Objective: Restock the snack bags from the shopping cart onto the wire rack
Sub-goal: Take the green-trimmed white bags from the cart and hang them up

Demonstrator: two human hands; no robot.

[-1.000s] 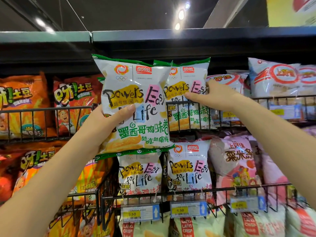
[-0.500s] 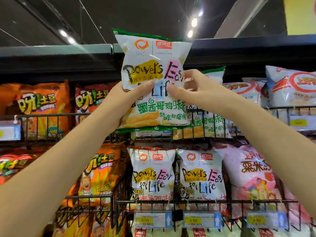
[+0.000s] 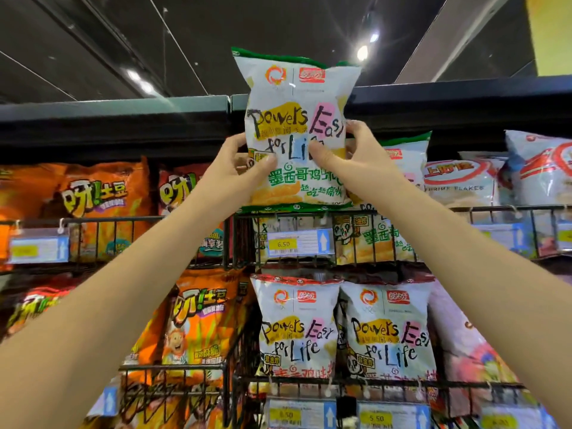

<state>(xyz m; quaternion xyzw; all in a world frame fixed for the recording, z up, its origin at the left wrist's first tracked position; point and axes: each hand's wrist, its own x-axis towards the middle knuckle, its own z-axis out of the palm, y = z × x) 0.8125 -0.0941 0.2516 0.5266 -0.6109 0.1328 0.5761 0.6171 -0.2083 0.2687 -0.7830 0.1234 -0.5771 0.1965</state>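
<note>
A person holds a white snack bag (image 3: pixel 295 131) up high with both hands. The left hand (image 3: pixel 238 168) grips its left edge, thumb on the front. The right hand (image 3: pixel 353 159) grips its right edge the same way. The bag stands upright, its bottom just above the front rail of the top wire basket (image 3: pixel 309 213). Behind that rail, to the right of the held bag, sits another bag of the same kind (image 3: pixel 399 187). A yellow price tag (image 3: pixel 283 244) hangs on the basket below the held bag.
</note>
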